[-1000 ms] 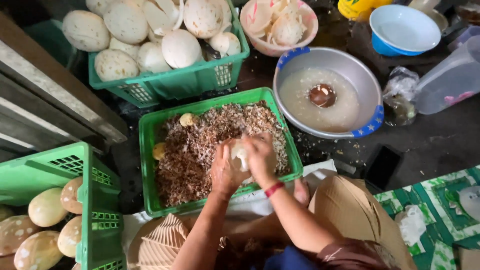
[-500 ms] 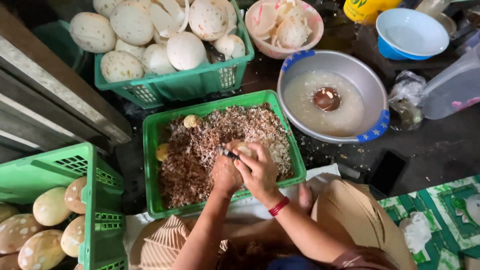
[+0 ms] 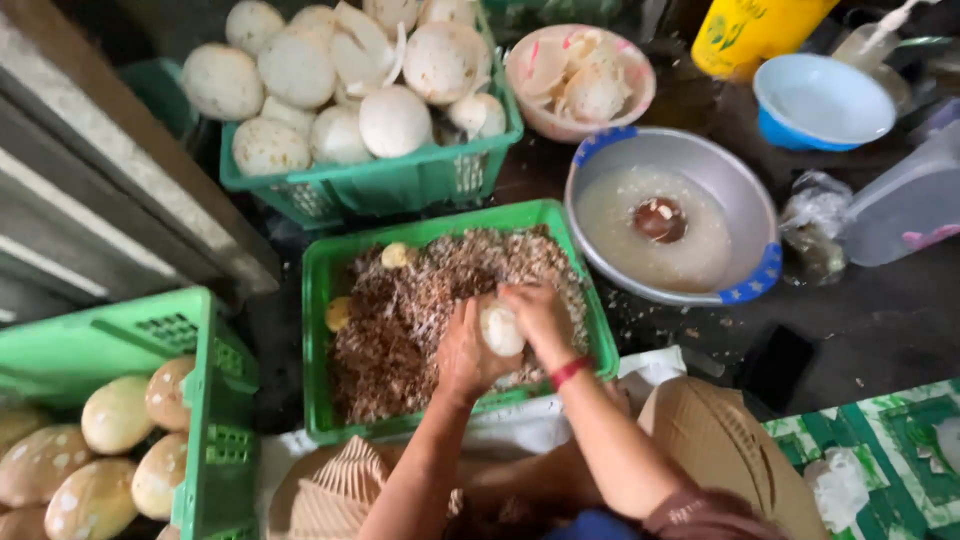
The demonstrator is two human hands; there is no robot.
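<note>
Head view shows the 2 hands, left hand (image 3: 462, 352) and right hand (image 3: 537, 316), cupped around a pale coconut (image 3: 500, 329) over the green crate (image 3: 320, 300), so the brown shavings (image 3: 400, 320) land inside.

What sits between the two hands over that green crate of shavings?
In the head view, a pale round peeled kernel sits between the left hand and right hand, above the green crate of brown shavings.

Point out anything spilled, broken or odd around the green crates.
Nothing alarming. Small crumbs lie scattered on the dark surface beside the metal basin, and broken white pieces sit among the whole peeled balls in the far crate.
</note>
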